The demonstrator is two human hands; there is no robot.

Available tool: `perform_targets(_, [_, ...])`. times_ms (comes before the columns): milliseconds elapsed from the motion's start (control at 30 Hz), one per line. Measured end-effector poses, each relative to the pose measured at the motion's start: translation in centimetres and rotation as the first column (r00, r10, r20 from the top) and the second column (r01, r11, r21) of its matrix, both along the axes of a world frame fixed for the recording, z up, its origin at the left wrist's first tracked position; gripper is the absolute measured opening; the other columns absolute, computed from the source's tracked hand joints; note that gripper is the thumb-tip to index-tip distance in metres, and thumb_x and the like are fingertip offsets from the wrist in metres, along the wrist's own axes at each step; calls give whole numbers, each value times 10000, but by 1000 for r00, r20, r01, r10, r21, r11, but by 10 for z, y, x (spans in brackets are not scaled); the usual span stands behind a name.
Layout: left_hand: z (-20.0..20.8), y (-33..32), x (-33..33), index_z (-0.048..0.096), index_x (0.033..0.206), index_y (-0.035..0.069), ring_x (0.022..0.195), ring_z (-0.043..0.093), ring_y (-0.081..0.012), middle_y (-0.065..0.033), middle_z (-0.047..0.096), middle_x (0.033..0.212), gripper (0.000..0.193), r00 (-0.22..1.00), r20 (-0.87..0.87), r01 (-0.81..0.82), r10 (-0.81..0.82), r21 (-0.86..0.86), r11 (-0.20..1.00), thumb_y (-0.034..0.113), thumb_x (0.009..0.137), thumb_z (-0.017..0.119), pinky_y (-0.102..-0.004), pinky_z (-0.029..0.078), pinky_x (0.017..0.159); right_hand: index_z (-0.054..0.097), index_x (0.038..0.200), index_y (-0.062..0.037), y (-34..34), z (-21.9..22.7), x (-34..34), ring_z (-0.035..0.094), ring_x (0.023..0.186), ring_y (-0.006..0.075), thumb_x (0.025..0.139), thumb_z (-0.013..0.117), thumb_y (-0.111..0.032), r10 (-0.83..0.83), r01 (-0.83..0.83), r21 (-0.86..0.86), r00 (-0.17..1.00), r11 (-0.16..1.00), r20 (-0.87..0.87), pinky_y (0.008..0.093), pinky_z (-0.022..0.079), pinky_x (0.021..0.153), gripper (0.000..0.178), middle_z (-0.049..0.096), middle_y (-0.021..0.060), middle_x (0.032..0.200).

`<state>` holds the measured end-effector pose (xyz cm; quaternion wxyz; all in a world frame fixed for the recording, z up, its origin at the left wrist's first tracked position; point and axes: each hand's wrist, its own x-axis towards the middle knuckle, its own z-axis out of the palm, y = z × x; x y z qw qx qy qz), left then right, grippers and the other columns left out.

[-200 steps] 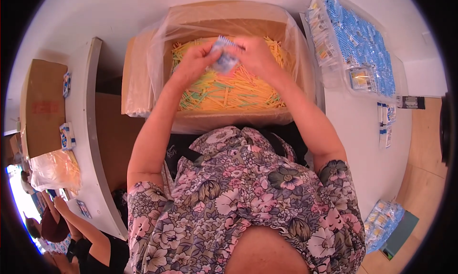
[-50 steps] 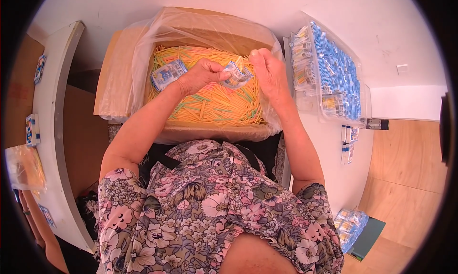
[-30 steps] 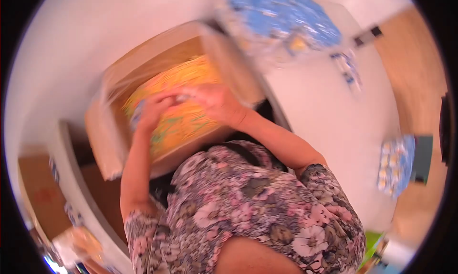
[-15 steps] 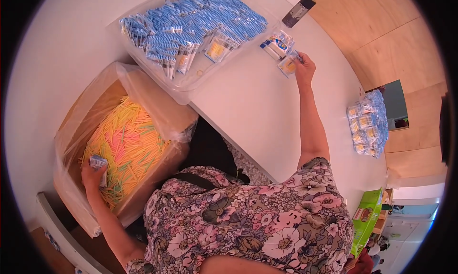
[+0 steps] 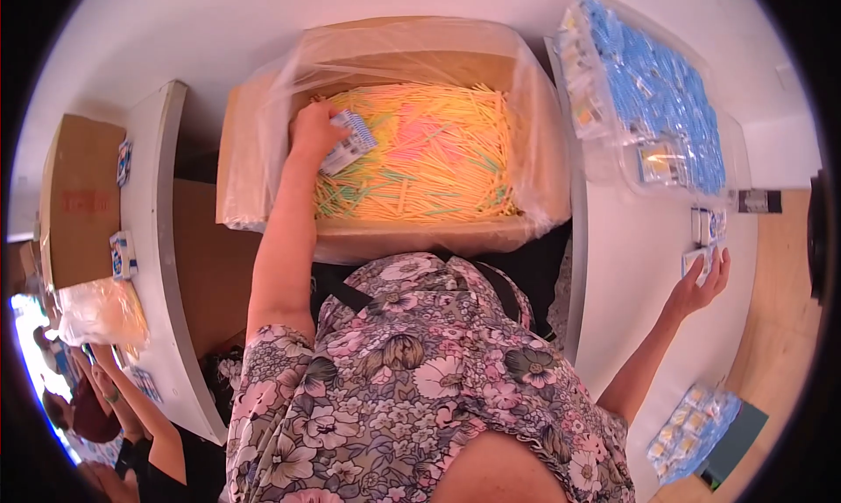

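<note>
My left hand (image 5: 317, 133) is closed on a small blue-and-white packet (image 5: 352, 142), above the left part of an open cardboard box (image 5: 394, 239). Thin coloured sticks (image 5: 429, 170), mostly yellow and orange with some pink and green, fill this box. On the table to the right, my right hand (image 5: 701, 286) has its fingers spread and appears to grip nothing. A small packet (image 5: 697, 261) lies right by its thumb and fingertips, beside another blue-and-white packet (image 5: 708, 225).
A clear plastic tub (image 5: 624, 166) of blue-striped packets stands right of the box. More bundled packets (image 5: 692, 433) lie at the lower right. A table edge (image 5: 166, 232) runs along the left, with a brown carton (image 5: 83, 201) and a co-worker's arms (image 5: 131, 389) beyond.
The view has swung left, bringing the stick box to the middle. My right hand has let go of the packet it pinched. My left hand still holds its packet over the sticks.
</note>
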<state>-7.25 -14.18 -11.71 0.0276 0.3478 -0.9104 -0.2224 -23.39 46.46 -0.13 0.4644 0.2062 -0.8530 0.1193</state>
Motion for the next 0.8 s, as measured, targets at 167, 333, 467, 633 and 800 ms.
perform_targets(167, [-7, -12, 8, 687, 856, 38, 722, 648, -297, -149, 671, 782, 269, 989, -144, -19, 10, -60, 998, 149, 627, 774, -384, 497, 664, 616, 1068, 17, -91, 26, 43, 540, 1065, 302, 831, 586, 47, 273, -274, 49, 962, 960, 28, 386, 468, 871, 241, 555, 170, 1177])
perform_targets(333, [35, 10, -2, 667, 802, 19, 626, 645, -166, -96, 674, 720, 164, 946, -324, 29, 21, 148, 989, 112, 691, 745, -305, 490, 587, 607, 896, 67, -213, 29, 90, 590, 885, 316, 733, 601, 84, 780, -761, -177, 600, 625, 177, 384, 479, 764, 164, 622, 217, 983])
perform_targets(467, [37, 24, -1, 648, 793, 30, 643, 619, -88, -43, 673, 730, 93, 813, -579, 398, 70, 639, 658, 74, 747, 715, -247, 483, 575, 613, 1045, -5, -329, -9, 81, 587, 905, 211, 814, 664, -128, 748, -657, -433, 318, 617, 583, 306, 470, 780, 267, 613, 126, 1031])
perform_targets(633, [44, 41, -9, 669, 907, 20, 718, 601, -60, -9, 671, 810, 115, 793, -609, 567, 7, 743, 355, 74, 806, 677, -228, 488, 637, 616, 849, 11, -389, -55, 42, 537, 651, 77, 833, 662, -172, 522, -548, -471, -73, 691, 850, 229, 438, 572, 189, 591, 28, 713])
perform_targets(800, [44, 48, -13, 664, 960, 13, 764, 573, -45, 10, 652, 832, 148, 805, -588, 550, 78, 789, 274, 116, 862, 623, -221, 479, 661, 613, 787, 9, -389, -60, 21, 499, 612, 47, 845, 636, -120, 642, -522, -559, -29, 644, 766, 219, 414, 557, 144, 555, -18, 639])
